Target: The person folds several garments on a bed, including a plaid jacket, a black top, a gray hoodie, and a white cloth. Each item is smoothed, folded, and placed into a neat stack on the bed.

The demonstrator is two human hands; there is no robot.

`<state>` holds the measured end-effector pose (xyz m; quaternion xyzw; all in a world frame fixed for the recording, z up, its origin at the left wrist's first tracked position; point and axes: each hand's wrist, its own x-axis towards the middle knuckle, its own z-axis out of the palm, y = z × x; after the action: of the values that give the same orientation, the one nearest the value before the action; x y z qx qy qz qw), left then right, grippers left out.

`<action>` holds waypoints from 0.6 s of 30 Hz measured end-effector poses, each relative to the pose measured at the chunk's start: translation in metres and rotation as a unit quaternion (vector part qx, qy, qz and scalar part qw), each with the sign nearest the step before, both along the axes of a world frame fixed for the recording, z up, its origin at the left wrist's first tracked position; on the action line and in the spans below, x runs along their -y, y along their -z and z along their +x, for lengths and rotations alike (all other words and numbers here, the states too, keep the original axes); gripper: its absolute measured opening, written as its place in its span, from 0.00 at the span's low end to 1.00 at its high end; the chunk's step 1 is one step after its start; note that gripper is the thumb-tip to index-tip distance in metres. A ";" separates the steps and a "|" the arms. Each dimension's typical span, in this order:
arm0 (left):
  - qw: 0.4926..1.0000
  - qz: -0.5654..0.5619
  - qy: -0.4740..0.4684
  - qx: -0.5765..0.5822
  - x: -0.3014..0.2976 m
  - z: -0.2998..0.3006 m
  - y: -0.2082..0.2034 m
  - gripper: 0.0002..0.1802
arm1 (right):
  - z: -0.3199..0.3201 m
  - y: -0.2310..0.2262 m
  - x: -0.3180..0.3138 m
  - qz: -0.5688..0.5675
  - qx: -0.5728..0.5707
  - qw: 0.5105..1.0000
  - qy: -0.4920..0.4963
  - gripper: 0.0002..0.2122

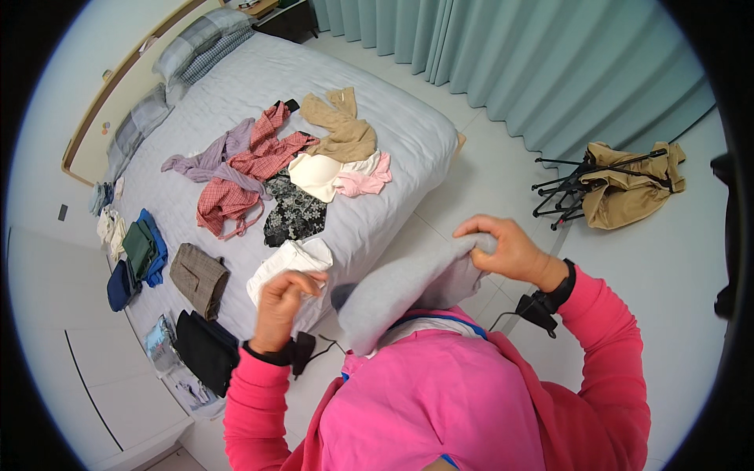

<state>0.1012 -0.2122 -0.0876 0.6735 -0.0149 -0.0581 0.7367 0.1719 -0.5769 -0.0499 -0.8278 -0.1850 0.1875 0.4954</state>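
In my right hand [503,251] is one end of a light grey fabric garment [408,290], gripped between thumb and fingers. The cloth hangs slantwise down to the left in front of my chest, and a dark patch shows at its far left end. Its exact kind I cannot make out. My left hand [287,306] is raised apart from the cloth, with its fingers curled and nothing visible in them. Just beyond it on the bed's edge lies a folded white garment [302,255], partly covered by that hand.
Loose clothes cover the middle of the bed [393,118]: a red checked garment [263,153], tan trousers [345,137], a black patterned piece [294,216]. Folded ones, including brown checked trousers [198,279] and a black pile [204,349], line the left. A folding chair [628,184] stands right.
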 end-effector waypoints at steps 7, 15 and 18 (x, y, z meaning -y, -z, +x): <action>0.936 0.261 0.208 0.110 0.047 -0.002 -0.017 0.59 | -0.003 -0.068 -0.033 -0.072 -0.025 0.994 -0.082 0.14; 0.914 0.329 0.083 0.221 0.076 0.003 0.031 0.38 | -0.018 -0.072 -0.007 -0.067 0.085 0.987 -0.115 0.15; 0.922 0.315 0.090 0.208 0.068 0.009 0.020 0.25 | -0.022 -0.067 0.002 -0.067 0.145 0.982 -0.099 0.14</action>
<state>0.1106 -0.2799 -0.1073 0.8635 -0.2096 0.0159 0.4585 0.1497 -0.5786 0.0174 -0.8552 -0.3231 0.1258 0.3853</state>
